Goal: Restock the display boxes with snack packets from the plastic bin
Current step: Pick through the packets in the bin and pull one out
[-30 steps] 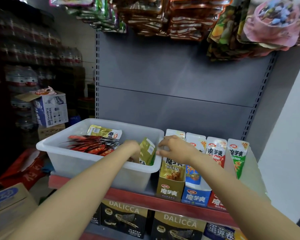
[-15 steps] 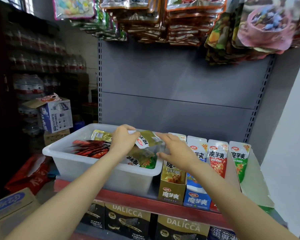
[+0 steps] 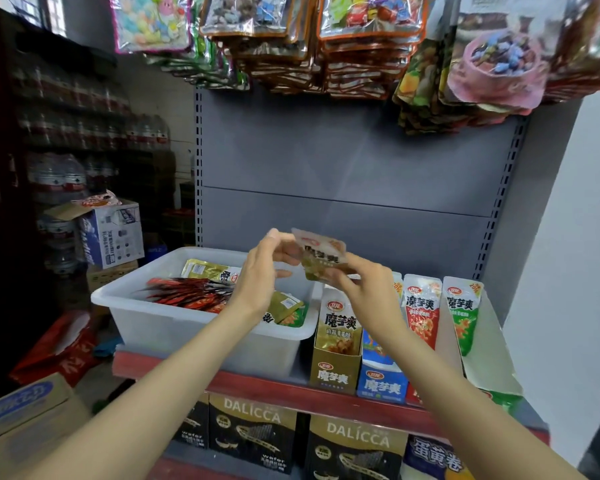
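Now, hands: both raised over the gap between bin and boxes, sharing one packet.
Left hand: thumb and fingers curled round the packet's left edge, index tip sticking up above it.
Right hand: fingers pinch the packet's lower right corner; back of hand faces the camera.
Packet: gold and white, black lettering, held upright between both hands, in the air, above the gold box's top; blurred, print not readable.
Bin: white plastic, below and left of the left hand, on the red shelf.
Bin contents: red packets fanned out left of the left wrist; a gold packet behind them by the far wall; more gold and green packets just under the left wrist, against the right wall.
Gold box: directly under the right hand, just beside the bin, packets standing in it.
Blue box: beside the gold one, under the right forearm, partly hidden.
Red box packets: right of the right hand, upright.
Green box packets: farthest right, upright, open flap behind.
Shelf: red edge, under bin and boxes.
Below shelf: black DALICCA cartons under both forearms.
Above hands: hanging snack bags on the grey back panel.
Far left of hands: cardboard cartons, stacked water bottles, dim.
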Demonstrator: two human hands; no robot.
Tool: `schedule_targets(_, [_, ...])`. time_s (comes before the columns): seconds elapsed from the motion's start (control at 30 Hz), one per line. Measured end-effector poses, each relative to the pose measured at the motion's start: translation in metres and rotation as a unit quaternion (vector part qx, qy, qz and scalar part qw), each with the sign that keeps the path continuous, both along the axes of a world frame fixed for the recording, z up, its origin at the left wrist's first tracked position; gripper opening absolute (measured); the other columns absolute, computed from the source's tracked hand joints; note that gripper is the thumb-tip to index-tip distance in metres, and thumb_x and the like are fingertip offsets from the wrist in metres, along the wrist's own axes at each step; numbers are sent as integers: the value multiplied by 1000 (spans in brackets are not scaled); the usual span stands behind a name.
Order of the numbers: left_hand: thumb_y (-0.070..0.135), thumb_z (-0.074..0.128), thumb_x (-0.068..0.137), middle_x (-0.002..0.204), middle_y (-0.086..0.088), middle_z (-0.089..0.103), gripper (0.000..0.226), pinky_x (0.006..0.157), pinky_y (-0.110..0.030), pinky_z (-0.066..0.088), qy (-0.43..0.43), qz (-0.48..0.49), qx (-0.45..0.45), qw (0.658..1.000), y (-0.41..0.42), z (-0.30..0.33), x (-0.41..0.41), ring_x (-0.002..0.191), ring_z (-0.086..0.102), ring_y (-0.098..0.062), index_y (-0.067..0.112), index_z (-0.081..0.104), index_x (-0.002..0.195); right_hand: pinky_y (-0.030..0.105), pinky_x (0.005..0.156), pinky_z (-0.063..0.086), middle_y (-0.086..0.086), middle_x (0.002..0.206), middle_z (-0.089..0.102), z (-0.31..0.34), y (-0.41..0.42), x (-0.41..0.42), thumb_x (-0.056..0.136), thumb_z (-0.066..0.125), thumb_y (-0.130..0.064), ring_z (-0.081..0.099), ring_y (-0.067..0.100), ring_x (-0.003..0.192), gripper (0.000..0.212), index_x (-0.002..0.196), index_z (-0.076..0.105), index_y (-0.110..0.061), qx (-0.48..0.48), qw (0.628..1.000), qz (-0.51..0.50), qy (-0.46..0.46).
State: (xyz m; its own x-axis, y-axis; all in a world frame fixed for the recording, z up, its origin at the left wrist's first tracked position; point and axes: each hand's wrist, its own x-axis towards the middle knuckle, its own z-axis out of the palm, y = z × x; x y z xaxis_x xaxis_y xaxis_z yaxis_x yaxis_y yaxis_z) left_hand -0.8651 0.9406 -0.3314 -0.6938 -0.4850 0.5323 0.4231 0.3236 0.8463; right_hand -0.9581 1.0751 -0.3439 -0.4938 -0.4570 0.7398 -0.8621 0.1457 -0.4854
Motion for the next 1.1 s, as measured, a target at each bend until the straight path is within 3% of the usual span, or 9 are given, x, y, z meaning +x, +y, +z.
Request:
schedule_targets(0.1, [28, 41, 97, 103, 0, 65, 23, 81, -26, 47, -11, -5, -91, 996, 4, -2, 2, 92, 59, -9, 33, 62, 89, 12, 73, 51, -17, 86, 69, 4, 18, 7, 88, 61, -6, 64, -8, 78, 20, 100, 72, -17, -28, 997, 38, -64])
schedule_targets(0.2, [15, 62, 89, 85, 13, 68, 20, 79, -23, 48, -39, 24, -193, 980, 5, -6, -2, 85, 63, -7, 32, 60, 79, 21, 77, 55, -10, 92, 72, -2, 29, 3, 87, 63, -7, 68, 3, 85, 22, 98, 70, -25, -2, 988, 77, -133])
schedule_targets(0.33, [10, 64, 86, 76, 2, 70, 9, 73, -24, 49, -75, 37, -215, 973, 13, -12, -10, 71, 65, -8, 15, 63, 79, 31, 78, 57, -4, 89, 73, -13, 38, -10, 83, 68, -11, 69, 11, 83, 12, 91, 71, -20, 21, 990, 32, -139])
schedule_targets(0.47, [13, 64, 86, 70, 6, 68, 18, 74, -27, 50, -92, 61, -228, 967, 16, -15, -19, 70, 65, -8, 22, 58, 72, 21, 72, 54, -11, 83, 70, -12, 40, -13, 84, 68, -11, 67, 6, 79, 15, 90, 66, -24, 30, 989, 26, -140])
schedule_targets(0.6, [10, 64, 86, 74, 0, 70, 11, 73, -23, 48, -103, 65, -234, 965, 13, -13, -25, 72, 67, -12, 13, 60, 76, 25, 73, 53, -5, 85, 70, -12, 38, -17, 85, 66, -12, 66, 11, 81, 10, 91, 65, -20, 27, 989, 18, -146])
schedule_targets(0.73, [9, 64, 87, 68, 8, 65, 24, 73, -21, 47, -111, 65, -263, 956, 7, -12, -26, 69, 65, -6, 23, 55, 69, 20, 70, 54, -10, 78, 67, -12, 37, -19, 88, 63, -9, 64, 3, 75, 17, 84, 63, -26, 11, 985, 32, -166])
schedule_targets(0.87, [9, 65, 86, 74, 2, 69, 7, 71, -20, 47, -135, 53, -267, 953, 5, -19, -34, 68, 65, -3, 10, 62, 80, 32, 72, 59, 2, 79, 68, -19, 36, -27, 87, 64, -9, 67, 18, 79, 6, 86, 66, -4, 40, 979, 5, -199])
schedule_targets(0.97, [9, 66, 85, 80, -3, 70, 4, 66, -11, 43, -161, 41, -275, 947, 6, -23, -38, 71, 63, -10, 11, 64, 82, 33, 72, 58, 7, 89, 67, -26, 37, -30, 85, 68, -13, 67, 23, 81, 15, 99, 63, -10, 43, 980, -14, -191])
schedule_targets(1.1, [12, 69, 84, 79, -1, 68, 8, 67, -21, 43, -202, 19, -289, 936, 6, -28, -40, 73, 60, -11, 17, 63, 82, 20, 70, 55, -1, 102, 53, -29, 39, -27, 84, 68, -8, 63, 13, 78, 63, 134, 39, -35, -22, 982, 7, -186])
